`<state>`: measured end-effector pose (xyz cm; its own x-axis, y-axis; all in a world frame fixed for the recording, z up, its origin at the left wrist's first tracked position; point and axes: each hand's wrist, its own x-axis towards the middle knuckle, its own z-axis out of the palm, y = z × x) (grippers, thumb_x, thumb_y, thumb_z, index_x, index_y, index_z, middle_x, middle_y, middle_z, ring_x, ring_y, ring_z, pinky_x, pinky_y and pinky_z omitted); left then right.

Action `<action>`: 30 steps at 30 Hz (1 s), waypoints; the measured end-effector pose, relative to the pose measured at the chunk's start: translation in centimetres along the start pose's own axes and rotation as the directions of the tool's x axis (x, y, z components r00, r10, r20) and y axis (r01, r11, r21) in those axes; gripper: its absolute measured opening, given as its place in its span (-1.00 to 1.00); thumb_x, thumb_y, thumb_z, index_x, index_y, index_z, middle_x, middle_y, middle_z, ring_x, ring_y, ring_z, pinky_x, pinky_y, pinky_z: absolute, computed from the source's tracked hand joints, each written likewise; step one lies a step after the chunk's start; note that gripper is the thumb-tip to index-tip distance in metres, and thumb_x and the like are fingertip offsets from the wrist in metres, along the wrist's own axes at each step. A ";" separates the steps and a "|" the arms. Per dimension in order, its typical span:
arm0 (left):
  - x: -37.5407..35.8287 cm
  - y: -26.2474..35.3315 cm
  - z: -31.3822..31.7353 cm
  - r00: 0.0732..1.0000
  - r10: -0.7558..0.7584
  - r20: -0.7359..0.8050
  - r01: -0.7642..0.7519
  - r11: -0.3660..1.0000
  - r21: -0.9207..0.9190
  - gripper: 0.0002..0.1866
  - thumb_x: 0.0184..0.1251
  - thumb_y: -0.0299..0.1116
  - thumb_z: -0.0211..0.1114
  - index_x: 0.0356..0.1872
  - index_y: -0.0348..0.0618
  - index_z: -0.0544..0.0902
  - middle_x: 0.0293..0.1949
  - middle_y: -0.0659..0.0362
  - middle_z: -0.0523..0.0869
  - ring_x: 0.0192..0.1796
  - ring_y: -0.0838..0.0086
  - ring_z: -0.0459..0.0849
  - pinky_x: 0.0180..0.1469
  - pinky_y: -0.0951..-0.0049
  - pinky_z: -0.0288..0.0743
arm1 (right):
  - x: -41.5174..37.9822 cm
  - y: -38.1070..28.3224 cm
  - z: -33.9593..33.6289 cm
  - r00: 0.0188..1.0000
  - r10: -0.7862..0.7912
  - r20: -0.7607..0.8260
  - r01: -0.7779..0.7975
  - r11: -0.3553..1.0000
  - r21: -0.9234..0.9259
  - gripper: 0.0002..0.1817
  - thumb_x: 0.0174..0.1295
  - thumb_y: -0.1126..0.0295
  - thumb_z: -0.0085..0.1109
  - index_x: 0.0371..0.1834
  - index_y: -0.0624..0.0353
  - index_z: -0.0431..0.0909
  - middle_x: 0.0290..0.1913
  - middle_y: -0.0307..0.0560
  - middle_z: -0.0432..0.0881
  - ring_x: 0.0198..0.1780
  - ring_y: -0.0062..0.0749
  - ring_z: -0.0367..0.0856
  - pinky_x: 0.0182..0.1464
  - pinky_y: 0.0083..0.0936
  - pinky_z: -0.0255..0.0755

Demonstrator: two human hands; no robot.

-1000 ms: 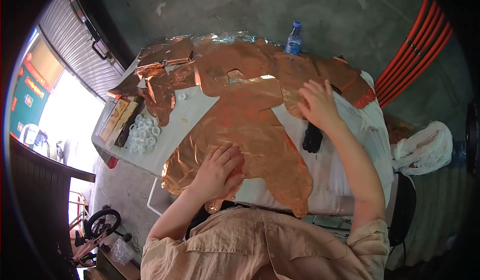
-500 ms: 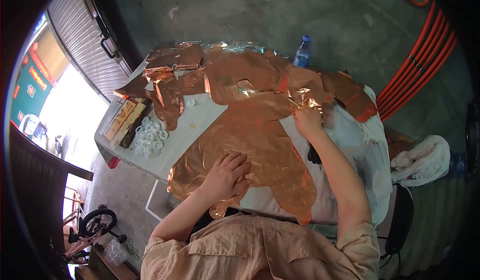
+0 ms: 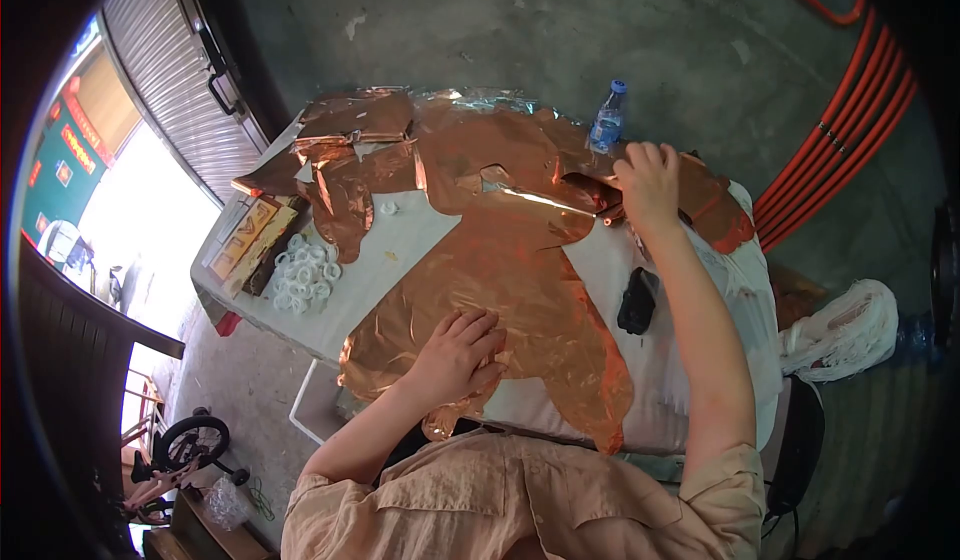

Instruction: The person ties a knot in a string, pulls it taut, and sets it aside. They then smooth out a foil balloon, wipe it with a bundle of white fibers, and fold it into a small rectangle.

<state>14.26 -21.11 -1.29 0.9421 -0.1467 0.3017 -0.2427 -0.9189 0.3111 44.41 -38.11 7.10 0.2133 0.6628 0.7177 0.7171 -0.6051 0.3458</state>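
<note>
A large flat copper-coloured foil balloon (image 3: 480, 290) lies across the table with its near lobes at the table's front edge. On its lower middle rests my left hand (image 3: 458, 358), fingers stretched out and lying flat. My right hand (image 3: 650, 185) is at the far right, its fingers curled over a folded part of the copper foil (image 3: 590, 192); the fingertips are partly hidden. More copper foil pieces (image 3: 480, 155) overlap along the back of the table. A small dark object (image 3: 636, 302) lies below my right hand on the white table covering (image 3: 675, 360).
Behind my right hand stands a blue-capped bottle (image 3: 607, 120). White rings (image 3: 303, 275) are piled at left beside a worn box (image 3: 250, 240). Orange pipes (image 3: 835, 125) run at far right, near a white plastic bag (image 3: 845, 330). A small bicycle (image 3: 190, 450) stands lower left.
My right hand has moved away from me and slightly right, drawing the foil with it. The small dark object now shows more fully. My left hand has stayed in place.
</note>
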 end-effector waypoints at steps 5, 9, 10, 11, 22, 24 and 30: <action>-0.1 0.0 0.1 1.000 0.002 -0.010 -0.002 1.000 -0.011 -0.48 0.12 -0.15 0.30 0.11 -0.12 0.52 0.19 0.08 0.48 0.28 0.20 0.38 0.31 0.16 0.21 | 2.6 1.1 -0.3 0.997 0.017 -0.074 -0.019 1.000 -0.024 -0.94 0.00 0.41 0.11 -0.55 0.02 0.57 -0.32 -0.22 0.44 -0.14 -0.36 0.42 0.08 -0.26 0.21; -0.1 0.0 0.1 1.000 0.001 -0.016 -0.001 1.000 -0.016 -0.49 0.12 -0.14 0.30 0.10 -0.12 0.53 0.18 0.07 0.49 0.28 0.20 0.38 0.31 0.16 0.21 | 3.5 1.1 0.5 0.995 0.068 -0.076 -0.060 0.993 0.099 -0.94 0.08 0.41 0.10 -0.43 0.01 0.58 -0.49 -0.19 0.52 -0.36 -0.28 0.54 -0.11 -0.32 0.34; -0.1 0.0 0.2 1.000 0.001 -0.018 -0.001 1.000 -0.019 -0.49 0.12 -0.14 0.30 0.10 -0.12 0.53 0.18 0.07 0.49 0.28 0.20 0.38 0.31 0.16 0.21 | 3.7 1.2 0.6 0.990 0.126 -0.069 -0.113 0.979 0.171 -0.93 0.12 0.40 0.09 -0.38 0.02 0.58 -0.53 -0.15 0.56 -0.43 -0.22 0.58 -0.20 -0.31 0.40; -0.1 0.0 0.2 1.000 0.006 -0.019 -0.006 1.000 -0.019 -0.49 0.12 -0.14 0.30 0.10 -0.12 0.53 0.18 0.07 0.49 0.28 0.20 0.38 0.31 0.16 0.21 | 3.9 1.4 0.6 0.989 0.128 -0.071 -0.115 0.979 0.166 -0.93 0.12 0.40 0.09 -0.38 0.02 0.58 -0.53 -0.15 0.56 -0.43 -0.22 0.58 -0.20 -0.31 0.40; -0.2 -0.1 0.2 1.000 -0.015 -0.027 0.014 0.999 -0.041 -0.50 0.13 -0.13 0.30 0.08 -0.11 0.54 0.17 0.06 0.49 0.28 0.20 0.38 0.32 0.15 0.19 | -4.3 11.7 0.4 0.744 0.623 0.242 -0.599 0.782 -0.170 -0.80 0.21 0.29 0.09 -0.14 0.03 0.61 -0.35 0.13 0.66 -0.30 0.02 0.65 -0.28 -0.13 0.51; -0.2 0.0 0.1 1.000 -0.016 -0.025 0.015 0.999 -0.040 -0.50 0.12 -0.13 0.30 0.08 -0.12 0.54 0.17 0.06 0.49 0.28 0.20 0.38 0.31 0.14 0.19 | -7.2 12.9 1.0 0.700 0.637 0.323 -0.568 0.770 -0.290 -0.79 0.21 0.29 0.09 -0.16 0.07 0.61 -0.35 0.14 0.66 -0.30 0.02 0.66 -0.28 -0.13 0.53; -0.2 0.1 -0.3 1.000 -0.014 0.002 0.014 0.999 -0.031 -0.48 0.10 -0.13 0.32 0.09 -0.12 0.53 0.17 0.07 0.49 0.27 0.20 0.38 0.31 0.13 0.20 | -5.6 8.7 -1.2 0.622 0.578 0.528 -0.513 0.810 -0.283 -0.82 0.15 0.31 0.10 -0.31 0.14 0.64 -0.30 0.14 0.67 -0.20 0.01 0.67 -0.21 -0.11 0.53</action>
<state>14.00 -21.08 -1.07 0.9459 -0.1340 0.2956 -0.2361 -0.9091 0.3432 48.62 -47.63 6.84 0.8977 0.2951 0.3273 0.2836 -0.9553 0.0833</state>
